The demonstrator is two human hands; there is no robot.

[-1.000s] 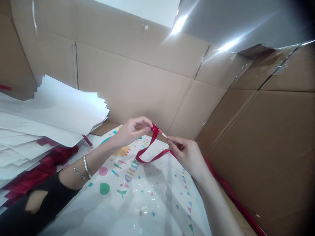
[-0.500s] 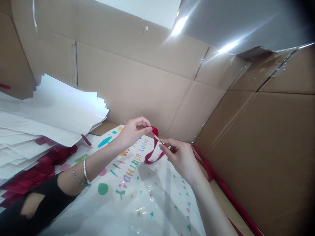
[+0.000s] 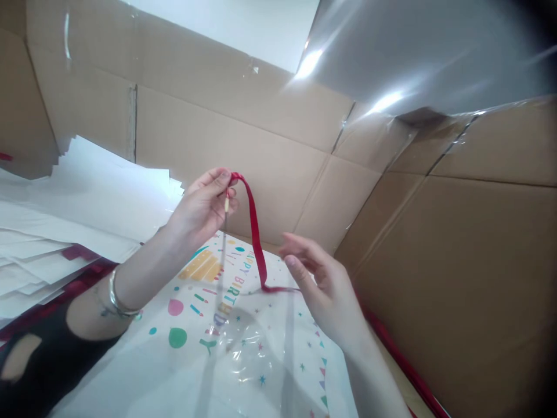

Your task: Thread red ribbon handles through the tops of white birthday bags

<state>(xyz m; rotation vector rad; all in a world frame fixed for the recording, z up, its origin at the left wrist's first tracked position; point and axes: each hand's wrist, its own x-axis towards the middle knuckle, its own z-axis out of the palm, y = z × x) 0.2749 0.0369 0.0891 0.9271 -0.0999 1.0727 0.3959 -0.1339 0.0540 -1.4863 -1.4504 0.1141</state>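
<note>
Raised near the centre, my left hand [image 3: 206, 203] pinches one end of a red ribbon [image 3: 255, 232]. A small tool with a pale handle and a thin dark shaft [image 3: 226, 204] hangs down from the same fingers. The ribbon drops in a curve and runs toward my right hand [image 3: 315, 278], whose thumb and fingers are apart; the ribbon's far end passes behind it. Beneath both hands lies a white plastic sheet [image 3: 243, 360] printed with HAPPY BIRTHDAY, a cake, balloons and stars.
Stacked white sheets [image 3: 108, 197] with dark red ribbon pieces [image 3: 82, 278] lie at the left. Tall cardboard walls [image 3: 217, 139] stand behind and at the right. More red ribbon [image 3: 400, 360] runs along the right edge.
My left hand has risen and moved left with the ribbon and the tool, which now hangs downward. My right hand has come off the tool, and the ribbon is stretched out longer.
</note>
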